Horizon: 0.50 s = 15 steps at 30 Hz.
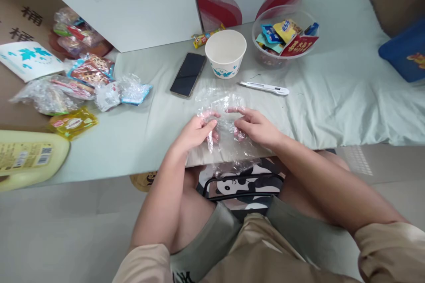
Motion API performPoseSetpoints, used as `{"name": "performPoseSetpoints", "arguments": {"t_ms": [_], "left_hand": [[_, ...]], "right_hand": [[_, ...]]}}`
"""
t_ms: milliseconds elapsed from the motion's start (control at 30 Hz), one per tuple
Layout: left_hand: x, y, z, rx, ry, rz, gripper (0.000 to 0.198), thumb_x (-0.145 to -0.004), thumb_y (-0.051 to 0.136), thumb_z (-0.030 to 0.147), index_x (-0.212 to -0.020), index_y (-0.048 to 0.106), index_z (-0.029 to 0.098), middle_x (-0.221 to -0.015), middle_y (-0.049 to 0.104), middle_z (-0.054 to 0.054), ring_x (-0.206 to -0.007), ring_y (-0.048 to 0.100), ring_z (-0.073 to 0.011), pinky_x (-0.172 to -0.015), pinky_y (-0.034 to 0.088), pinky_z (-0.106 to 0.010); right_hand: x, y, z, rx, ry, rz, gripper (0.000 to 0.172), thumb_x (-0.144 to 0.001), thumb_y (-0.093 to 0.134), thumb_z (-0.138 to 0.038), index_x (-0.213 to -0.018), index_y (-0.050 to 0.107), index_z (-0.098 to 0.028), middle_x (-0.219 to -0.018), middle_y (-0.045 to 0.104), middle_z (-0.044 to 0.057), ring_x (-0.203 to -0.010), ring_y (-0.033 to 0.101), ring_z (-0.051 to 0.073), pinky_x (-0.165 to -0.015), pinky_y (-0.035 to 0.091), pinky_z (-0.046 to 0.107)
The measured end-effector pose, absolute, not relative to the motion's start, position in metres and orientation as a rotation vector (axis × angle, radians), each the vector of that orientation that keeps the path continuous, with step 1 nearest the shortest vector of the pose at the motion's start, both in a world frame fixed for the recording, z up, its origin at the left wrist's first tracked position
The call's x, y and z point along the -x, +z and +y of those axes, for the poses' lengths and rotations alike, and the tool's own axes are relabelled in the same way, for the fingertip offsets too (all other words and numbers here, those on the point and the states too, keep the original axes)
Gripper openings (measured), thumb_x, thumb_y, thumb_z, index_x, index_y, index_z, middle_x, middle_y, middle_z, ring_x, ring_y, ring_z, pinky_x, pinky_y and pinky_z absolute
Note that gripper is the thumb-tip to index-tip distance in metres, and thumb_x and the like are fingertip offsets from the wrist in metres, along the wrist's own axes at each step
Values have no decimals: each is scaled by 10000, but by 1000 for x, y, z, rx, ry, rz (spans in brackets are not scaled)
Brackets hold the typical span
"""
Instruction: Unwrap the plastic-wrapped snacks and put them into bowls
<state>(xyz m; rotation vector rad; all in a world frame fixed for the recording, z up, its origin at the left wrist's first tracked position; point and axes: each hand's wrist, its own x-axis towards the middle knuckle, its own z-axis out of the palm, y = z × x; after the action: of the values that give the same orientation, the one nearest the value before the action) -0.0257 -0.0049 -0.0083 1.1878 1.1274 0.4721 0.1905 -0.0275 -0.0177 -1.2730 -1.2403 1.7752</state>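
Observation:
A crumpled clear plastic bag (221, 99) spreads between my two hands near the table's front edge, its lower end hanging over that edge. My left hand (201, 130) has its thumb and fingers closed on the left side of the plastic. On the other side, my right hand (254, 126) grips the film with curled fingers, while its index finger points left. Just beyond stands a white paper bowl (226, 57) with blue leaf prints. A white utility knife (265, 88) lies right of it, and a dark phone (188, 74) lies to its left.
A clear plastic tub (260, 42) of snack packets stands at back right, near a yellow snack packet (207, 37). Wrapped snacks (91, 70) pile up at left behind a yellow jug (29, 159). White and red boxes (149, 4) stand behind; a blue container (403, 51) sits at right.

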Motion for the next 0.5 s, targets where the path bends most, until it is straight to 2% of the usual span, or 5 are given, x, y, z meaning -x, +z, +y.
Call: {"name": "performPoseSetpoints", "arguments": {"t_ms": [133,200,300,433,500], "left_hand": [[32,-2,-9,-1139,720,1014,434,-778,817,440,-1099,610,237,-576,648,59,-483,635,-137,-460,501,-231],[37,4,-13,-1126,835,909,369,-732,838,467,-939,639,237,-610,662,45,-497,625,-128,-470,501,-237],[40,8,-14,-1157,809,894,294,-684,822,428,-679,649,191,-657,691,-13,-532,612,-134,-482,476,-256],[35,-4,-1,-1193,768,1185,259,-748,661,406,-648,702,170,-718,710,-51,-632,603,-145,-530,437,-258],[32,-11,4,-1228,823,1247,286,-786,624,421,-660,681,170,-708,678,-38,-645,584,-133,-565,436,-256]], "right_hand": [[-191,-16,-32,1093,1613,-1267,463,-938,588,-290,-1396,523,-265,-662,607,-60,-524,549,120,-561,494,267],[-195,-14,-35,911,1572,-1305,223,-961,597,-394,-1137,629,-262,-704,604,-41,-550,548,113,-561,484,265],[-204,-12,-36,773,1547,-1425,299,-909,666,-467,-754,605,-219,-747,596,3,-620,547,122,-574,471,273],[-213,-14,-28,1041,1544,-1534,138,-813,696,-301,-905,698,-199,-847,632,22,-695,544,128,-621,441,273],[-213,-16,-26,1127,1597,-1374,247,-814,630,-275,-1045,688,-213,-906,652,26,-716,563,136,-637,456,278]]}}
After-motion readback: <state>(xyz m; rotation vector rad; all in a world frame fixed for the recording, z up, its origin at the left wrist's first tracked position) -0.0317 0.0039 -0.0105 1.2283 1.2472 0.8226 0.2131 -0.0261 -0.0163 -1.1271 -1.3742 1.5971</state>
